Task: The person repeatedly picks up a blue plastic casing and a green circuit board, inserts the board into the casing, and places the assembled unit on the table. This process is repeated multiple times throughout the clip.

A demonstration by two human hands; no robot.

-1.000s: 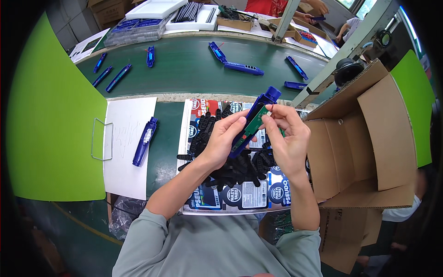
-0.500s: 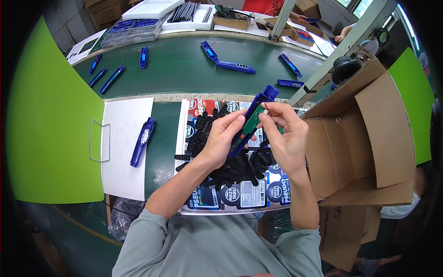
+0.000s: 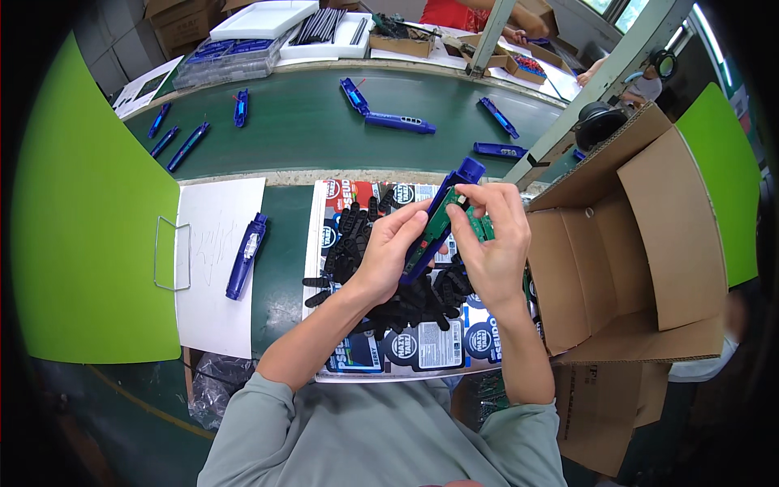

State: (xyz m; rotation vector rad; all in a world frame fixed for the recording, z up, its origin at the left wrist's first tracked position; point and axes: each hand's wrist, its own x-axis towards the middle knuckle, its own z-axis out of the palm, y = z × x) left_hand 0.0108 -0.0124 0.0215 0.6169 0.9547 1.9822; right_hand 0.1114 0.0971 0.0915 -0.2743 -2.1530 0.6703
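My left hand is closed around a long blue plastic housing, which is tilted with its wider end up and to the right. A green circuit board lies along the open side of the housing. The thumb and forefinger of my right hand pinch the board's upper end. Beneath both hands, many black ribbed strips are heaped on a printed sheet. More green boards show partly behind my right fingers.
Another blue housing lies on white paper to the left, beside a green panel. An open cardboard box stands at the right. Blue housings are spread over the green belt. A metal post rises beyond.
The blue housings on the belt have shifted left. My right fingers have moved slightly on the board's upper end, and the green boards behind them now show. My left grip looks the same.
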